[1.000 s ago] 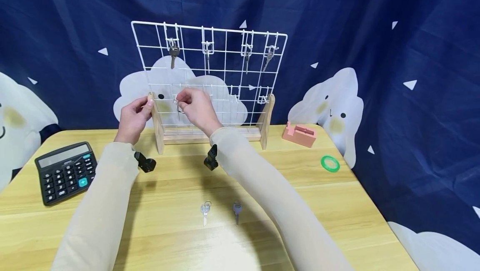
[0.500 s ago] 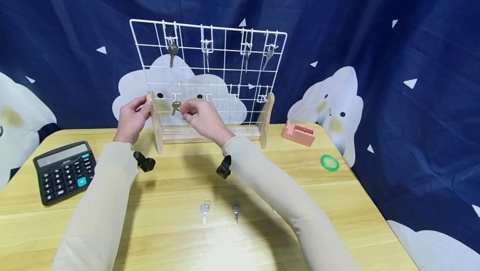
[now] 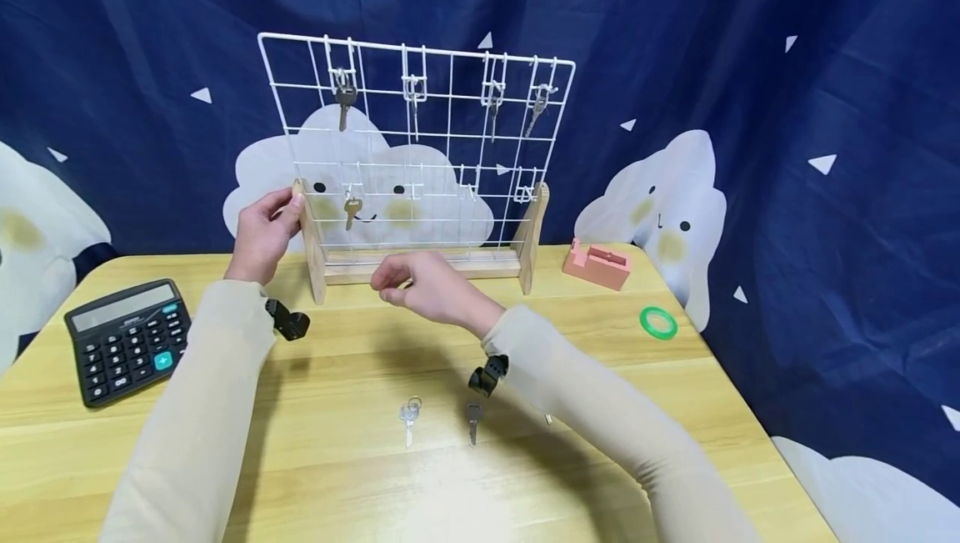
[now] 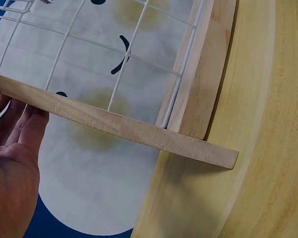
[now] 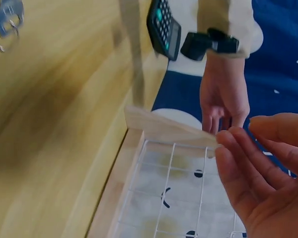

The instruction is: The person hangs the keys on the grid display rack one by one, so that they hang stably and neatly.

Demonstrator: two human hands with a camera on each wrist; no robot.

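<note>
A white wire grid rack [image 3: 450, 51] stands on wooden supports at the back of the table. My left hand [image 3: 260, 236] holds the top of its left wooden post [image 3: 313, 255], and the left wrist view shows the fingers behind that post [image 4: 114, 124]. A brass-coloured key [image 3: 352, 211] hangs from the lower left hook. Over the table in front of the rack is my right hand [image 3: 431, 289], fingers loosely bent, nothing in them. Several keys hang along the upper row, among them a dark key [image 3: 345, 99]. On the table lie a silver key [image 3: 408, 414] with a ring and another key [image 3: 474, 416].
A black calculator [image 3: 131, 339] lies at the left. To the right are a pink tape dispenser [image 3: 597, 266] and a green ring [image 3: 658, 323]. Beside the right sleeve shows the tip of something small and metallic [image 3: 548, 419]. A dark blue curtain [image 3: 675, 42] hangs behind.
My right hand has let go of the brass-coloured key, which now hangs on the lower left hook, and has moved down and right, away from the rack. My left hand has stayed on the post.
</note>
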